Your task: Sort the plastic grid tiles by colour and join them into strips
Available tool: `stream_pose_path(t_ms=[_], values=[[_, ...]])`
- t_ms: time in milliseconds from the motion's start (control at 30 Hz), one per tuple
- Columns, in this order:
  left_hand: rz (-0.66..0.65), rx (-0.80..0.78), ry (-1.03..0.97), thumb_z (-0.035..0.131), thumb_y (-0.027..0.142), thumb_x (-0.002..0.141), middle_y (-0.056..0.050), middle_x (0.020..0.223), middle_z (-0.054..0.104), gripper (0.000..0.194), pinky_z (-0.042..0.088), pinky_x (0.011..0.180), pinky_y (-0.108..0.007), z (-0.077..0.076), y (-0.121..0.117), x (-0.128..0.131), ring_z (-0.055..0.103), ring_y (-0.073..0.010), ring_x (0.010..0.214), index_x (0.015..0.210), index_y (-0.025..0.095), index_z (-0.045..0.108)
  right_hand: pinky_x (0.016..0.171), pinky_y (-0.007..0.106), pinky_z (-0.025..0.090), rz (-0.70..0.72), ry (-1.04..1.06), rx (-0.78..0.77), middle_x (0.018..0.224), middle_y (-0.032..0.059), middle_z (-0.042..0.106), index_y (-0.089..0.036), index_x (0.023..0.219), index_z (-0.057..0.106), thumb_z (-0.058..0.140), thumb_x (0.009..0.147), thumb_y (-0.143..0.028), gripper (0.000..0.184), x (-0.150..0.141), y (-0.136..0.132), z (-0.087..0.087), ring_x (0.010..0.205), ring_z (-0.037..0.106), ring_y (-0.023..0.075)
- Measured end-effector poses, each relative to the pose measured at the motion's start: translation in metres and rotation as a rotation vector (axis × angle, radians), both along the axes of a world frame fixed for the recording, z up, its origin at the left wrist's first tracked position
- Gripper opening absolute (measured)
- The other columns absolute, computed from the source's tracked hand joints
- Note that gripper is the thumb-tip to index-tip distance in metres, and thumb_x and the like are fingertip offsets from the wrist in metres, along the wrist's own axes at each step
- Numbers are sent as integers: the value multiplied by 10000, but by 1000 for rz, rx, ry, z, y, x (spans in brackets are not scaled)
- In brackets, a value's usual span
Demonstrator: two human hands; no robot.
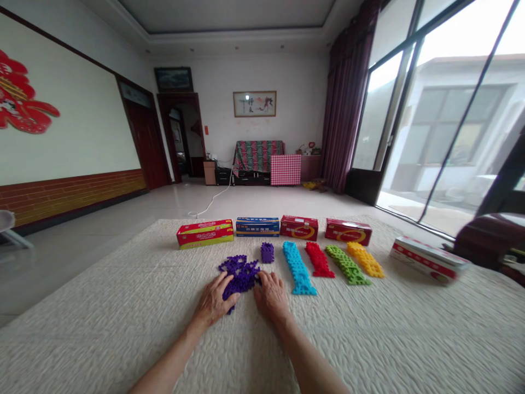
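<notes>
A loose pile of purple plastic pieces [239, 272] lies on the cream textured cover [123, 306] in front of me. My left hand [214, 302] rests on the pile's near left edge, fingers curled onto the pieces. My right hand [270, 294] touches the pile's right edge, fingers bent down on it. Just behind the pile stands a small stacked purple block [267, 252]. To its right lie neat rows of joined pieces: blue [298, 268], red [319, 259], green [346, 265] and yellow [365, 259].
Several flat boxes stand in a line behind the pieces: a red-yellow box [204, 233], a blue box [257, 226], and two red boxes [299, 227] [348, 231]. A white-red box [429, 260] lies at the right. Glass doors at right, tiled floor at left.
</notes>
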State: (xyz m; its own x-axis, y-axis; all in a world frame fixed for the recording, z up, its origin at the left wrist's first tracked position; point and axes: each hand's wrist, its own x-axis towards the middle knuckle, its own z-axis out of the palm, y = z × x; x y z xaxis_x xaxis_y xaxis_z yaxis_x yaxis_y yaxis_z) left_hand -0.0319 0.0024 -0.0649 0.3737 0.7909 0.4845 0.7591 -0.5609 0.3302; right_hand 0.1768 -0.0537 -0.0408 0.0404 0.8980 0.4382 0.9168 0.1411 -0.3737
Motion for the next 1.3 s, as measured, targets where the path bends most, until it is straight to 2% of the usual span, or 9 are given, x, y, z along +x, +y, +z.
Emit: stream_pose_path(t_ms=[200, 600, 733, 933, 1033, 1133, 1300], values=[[-16, 88, -26, 571, 427, 819, -141, 1335, 572, 481, 453, 1035, -447, -7, 5, 0, 547, -285, 1225, 1231, 180, 608, 974, 362, 313, -5, 1, -10, 1345, 63, 553, -212, 1266, 527, 492, 861, -272, 411, 1, 1, -3, 1201, 440, 258], [-59, 67, -101, 599, 359, 812, -146, 1329, 575, 424, 441, 1049, -434, -3, -2, 0, 540, -268, 1235, 1190, 169, 624, 985, 381, 312, 38, 25, -18, 1371, 76, 535, -200, 1301, 484, 469, 818, -168, 485, 3, 1, 1, 1232, 455, 238], [-57, 47, -159, 617, 298, 789, -138, 1277, 605, 331, 462, 1023, -421, -3, 1, 8, 569, -254, 1195, 1095, 176, 651, 980, 373, 325, 41, 43, -6, 1303, 88, 582, -193, 1241, 529, 476, 821, -179, 423, 4, 3, -1, 1210, 485, 232], [-34, 9, -220, 664, 262, 730, -91, 1117, 664, 185, 505, 947, -408, 8, 22, 29, 628, -246, 1067, 900, 188, 656, 977, 377, 339, 36, 33, -10, 1297, 82, 580, -202, 1190, 571, 478, 831, -187, 371, 5, 3, -2, 1205, 498, 231], [-5, 30, -253, 642, 271, 766, -79, 1046, 680, 213, 515, 928, -394, 7, 32, 35, 641, -233, 1024, 960, 185, 647, 978, 382, 342, 47, 16, -17, 1338, 60, 555, -226, 1170, 585, 471, 834, -179, 358, 6, 2, -2, 1224, 481, 233], [52, 101, -305, 592, 304, 826, -104, 1124, 666, 284, 499, 965, -406, 0, 37, 36, 620, -240, 1088, 1077, 177, 626, 985, 382, 335, 53, 9, -16, 1355, 48, 545, -235, 1164, 587, 464, 840, -178, 351, 5, 2, -2, 1228, 474, 231], [37, 164, -295, 540, 310, 869, -99, 1134, 664, 286, 499, 973, -399, -9, 37, 36, 616, -231, 1094, 1120, 193, 611, 988, 382, 327, 47, 2, -35, 1364, 54, 536, -226, 1175, 585, 473, 838, -176, 359, 4, 0, 1, 1230, 464, 234]])
